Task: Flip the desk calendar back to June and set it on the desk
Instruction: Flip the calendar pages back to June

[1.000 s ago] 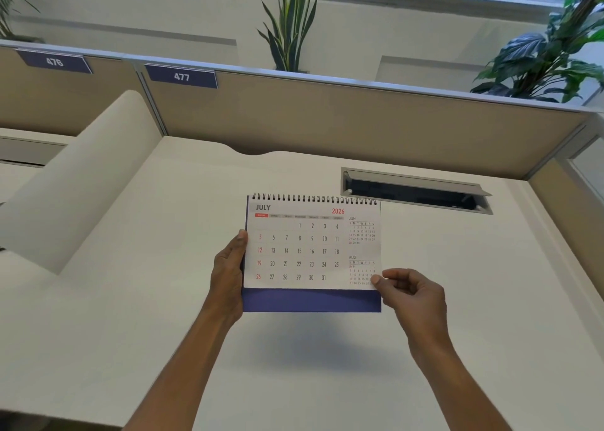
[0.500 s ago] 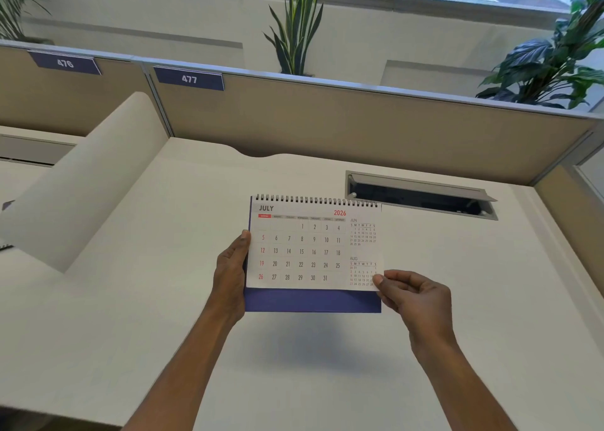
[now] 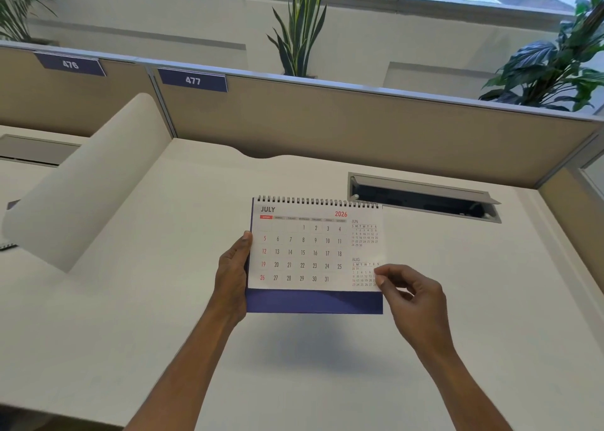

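Observation:
A spiral-bound desk calendar [image 3: 313, 254] with a blue base hangs above the white desk [image 3: 163, 316], its shadow below it. The front page reads JULY 2026. My left hand [image 3: 232, 277] grips the calendar's left edge, thumb on the front. My right hand [image 3: 413, 295] pinches the lower right corner of the July page between thumb and forefinger, near the small AUG table.
An open cable tray slot [image 3: 421, 198] lies in the desk just behind the calendar's right side. A beige partition [image 3: 327, 120] labelled 477 runs along the back. A curved white divider [image 3: 85, 182] rises at the left. Plants stand beyond the partition.
My right thumb and forefinger have moved slightly up onto the page's lower right corner. The calendar stays in the same place, page still on July.

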### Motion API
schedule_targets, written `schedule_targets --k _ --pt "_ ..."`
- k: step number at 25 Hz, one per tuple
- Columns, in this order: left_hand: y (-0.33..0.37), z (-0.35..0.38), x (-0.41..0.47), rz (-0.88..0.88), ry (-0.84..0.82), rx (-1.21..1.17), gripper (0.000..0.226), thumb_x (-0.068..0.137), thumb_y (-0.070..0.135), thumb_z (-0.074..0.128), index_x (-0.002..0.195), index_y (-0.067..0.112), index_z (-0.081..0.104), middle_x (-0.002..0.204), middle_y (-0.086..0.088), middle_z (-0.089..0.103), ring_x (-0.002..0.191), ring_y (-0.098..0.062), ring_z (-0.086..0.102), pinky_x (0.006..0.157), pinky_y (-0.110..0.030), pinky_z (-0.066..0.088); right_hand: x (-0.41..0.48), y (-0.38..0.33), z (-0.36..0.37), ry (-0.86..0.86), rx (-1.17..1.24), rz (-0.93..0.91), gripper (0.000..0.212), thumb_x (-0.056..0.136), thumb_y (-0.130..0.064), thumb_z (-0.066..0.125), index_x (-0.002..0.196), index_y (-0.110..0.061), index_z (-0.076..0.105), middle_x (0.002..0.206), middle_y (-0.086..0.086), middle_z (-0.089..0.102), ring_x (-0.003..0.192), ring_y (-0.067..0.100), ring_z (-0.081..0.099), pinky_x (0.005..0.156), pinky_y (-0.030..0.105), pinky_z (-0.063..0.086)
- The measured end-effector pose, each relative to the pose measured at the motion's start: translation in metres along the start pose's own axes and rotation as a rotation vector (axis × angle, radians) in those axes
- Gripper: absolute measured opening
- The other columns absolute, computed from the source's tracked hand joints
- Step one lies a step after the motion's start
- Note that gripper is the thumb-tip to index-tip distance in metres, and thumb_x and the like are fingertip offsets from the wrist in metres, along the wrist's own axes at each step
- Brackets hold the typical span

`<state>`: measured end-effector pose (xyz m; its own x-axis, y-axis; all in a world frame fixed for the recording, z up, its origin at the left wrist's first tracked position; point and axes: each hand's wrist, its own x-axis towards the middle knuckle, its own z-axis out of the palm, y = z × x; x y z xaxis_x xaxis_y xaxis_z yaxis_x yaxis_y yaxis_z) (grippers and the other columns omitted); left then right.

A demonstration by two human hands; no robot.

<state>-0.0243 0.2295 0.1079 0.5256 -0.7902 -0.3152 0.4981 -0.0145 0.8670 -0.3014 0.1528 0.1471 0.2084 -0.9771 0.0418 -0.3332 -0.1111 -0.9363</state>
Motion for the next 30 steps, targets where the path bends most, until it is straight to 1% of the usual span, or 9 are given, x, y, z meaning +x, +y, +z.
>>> schedule_targets --k 4,9,13,16,20,24,26,28,30 --pt "0.0 -0.002 0.0 -0.002 0.011 0.004 0.044 0.101 0.047 0.053 0.125 0.019 0.076 0.12 -0.012 0.08 0.103 -0.033 0.079 0.069 -0.038 0.066 0.005 -0.001 -0.015 -0.137 0.033 -0.123 0.024 0.099 -0.008 0.061 0.107 -0.024 0.078 0.11 -0.012 0.078 0.11 0.014 0.07 0.077 0.037 0.062" --pt "-0.001 -0.002 -0.003 -0.031 0.002 0.0 0.041 0.103 0.046 0.053 0.125 0.02 0.076 0.117 -0.011 0.081 0.097 -0.032 0.08 0.066 -0.034 0.065 0.016 -0.006 -0.035 -0.22 -0.028 -0.316 0.034 0.095 -0.015 0.057 0.124 -0.02 0.072 0.128 -0.003 0.071 0.121 0.029 0.062 0.083 0.045 0.063" --pt "-0.001 0.0 -0.006 -0.048 -0.029 0.01 0.045 0.098 0.051 0.055 0.125 0.022 0.076 0.12 -0.013 0.08 0.097 -0.037 0.079 0.068 -0.042 0.065 0.027 -0.019 -0.036 -0.114 -0.093 -0.466 0.027 0.086 -0.012 0.071 0.111 -0.023 0.075 0.115 0.002 0.074 0.104 0.025 0.067 0.075 0.033 0.062" --pt "-0.003 0.002 -0.009 -0.063 -0.056 0.008 0.047 0.098 0.053 0.053 0.127 0.023 0.075 0.12 -0.016 0.079 0.095 -0.04 0.077 0.072 -0.047 0.063 0.04 -0.033 -0.036 -0.054 -0.099 -0.538 0.022 0.084 -0.015 0.076 0.106 -0.019 0.079 0.116 0.004 0.069 0.106 0.022 0.063 0.075 0.024 0.058" --pt "-0.009 0.004 -0.013 -0.092 -0.075 0.007 0.046 0.097 0.051 0.053 0.123 0.021 0.076 0.117 -0.023 0.078 0.087 -0.033 0.078 0.064 -0.04 0.061 0.06 -0.054 -0.035 -0.053 -0.058 -0.618 0.019 0.087 -0.008 0.076 0.105 -0.013 0.078 0.106 0.004 0.074 0.099 0.024 0.069 0.079 0.029 0.06" --pt "-0.015 0.006 -0.016 -0.101 -0.068 0.042 0.049 0.099 0.049 0.052 0.122 0.013 0.075 0.12 -0.025 0.076 0.095 -0.036 0.076 0.071 -0.042 0.062 0.082 -0.074 -0.037 -0.012 0.004 -0.697 0.023 0.087 0.004 0.075 0.105 -0.011 0.076 0.101 0.0 0.075 0.092 0.012 0.073 0.081 0.023 0.058" --pt "-0.017 0.006 -0.018 -0.097 -0.069 0.028 0.051 0.102 0.05 0.05 0.123 0.011 0.074 0.118 -0.023 0.078 0.096 -0.037 0.078 0.072 -0.043 0.065 0.096 -0.08 -0.039 0.037 0.041 -0.69 0.021 0.089 0.001 0.074 0.107 -0.009 0.076 0.101 -0.001 0.074 0.089 0.005 0.072 0.078 0.021 0.059" --pt "-0.017 0.006 -0.02 -0.1 -0.075 0.023 0.049 0.104 0.049 0.047 0.124 0.014 0.075 0.118 -0.021 0.078 0.099 -0.04 0.078 0.074 -0.046 0.066 0.112 -0.086 -0.041 0.11 0.068 -0.656 0.019 0.09 -0.003 0.074 0.109 -0.005 0.075 0.098 0.004 0.075 0.083 0.001 0.071 0.073 0.017 0.058" --pt "-0.015 0.006 -0.021 -0.092 -0.082 0.027 0.047 0.105 0.049 0.046 0.125 0.019 0.075 0.12 -0.018 0.079 0.101 -0.041 0.078 0.072 -0.047 0.067 0.127 -0.09 -0.041 0.171 0.064 -0.61 0.017 0.091 -0.009 0.075 0.108 -0.006 0.075 0.093 0.001 0.075 0.08 -0.002 0.07 0.07 0.013 0.056"
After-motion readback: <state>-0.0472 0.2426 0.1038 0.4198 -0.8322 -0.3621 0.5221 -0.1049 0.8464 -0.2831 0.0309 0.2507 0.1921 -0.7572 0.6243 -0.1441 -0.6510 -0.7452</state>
